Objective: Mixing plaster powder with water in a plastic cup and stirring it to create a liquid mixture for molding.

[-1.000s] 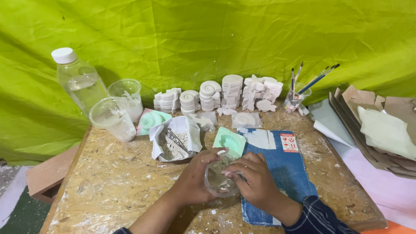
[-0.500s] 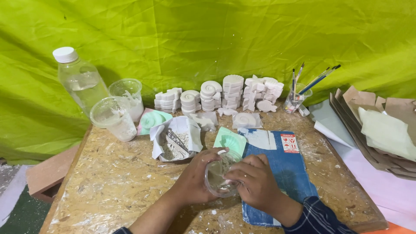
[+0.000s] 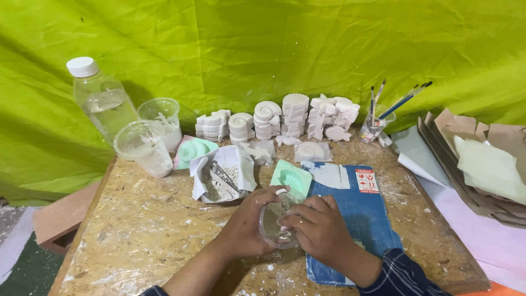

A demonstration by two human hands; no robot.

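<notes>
At lower centre of the frame, our left hand (image 3: 246, 225) and right hand (image 3: 320, 230) both grasped a clear plastic cup (image 3: 275, 223), fingers curled around it above the chipboard table (image 3: 137, 230).

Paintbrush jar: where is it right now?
In the head view, the paintbrush jar stands at the back right of the wooden table, just right of the stacked white plaster casts and left of the brown paper pile.

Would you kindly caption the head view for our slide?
Both hands, left and right, hold a clear mould over a wooden table.
</notes>
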